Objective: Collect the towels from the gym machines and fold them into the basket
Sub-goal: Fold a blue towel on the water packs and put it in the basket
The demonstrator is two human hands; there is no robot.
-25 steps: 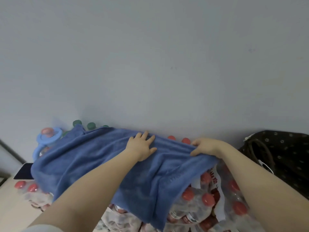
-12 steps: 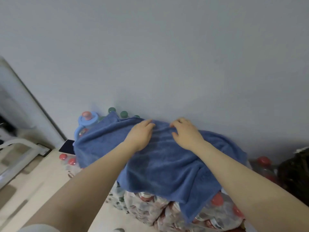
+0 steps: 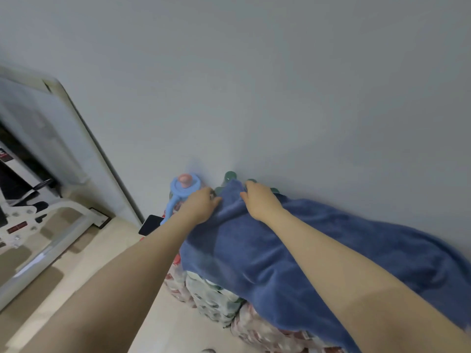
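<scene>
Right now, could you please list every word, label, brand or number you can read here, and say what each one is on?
None can be read.
Red label on the white machine frame: too blurred to read.
Red-and-white label on the machine at the far left: too small to read.
Printed wrap on the bottle packs under the blue towel: pattern only, no legible letters.

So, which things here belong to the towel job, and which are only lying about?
Part of the job:
- blue towel
- left hand, on the towel's far left edge
- right hand, gripping the towel's far corner

Only lying about:
- wrapped bottle packs under the towel
- blue-handled water jug
- dark phone on the floor
- gym machine frame
</scene>
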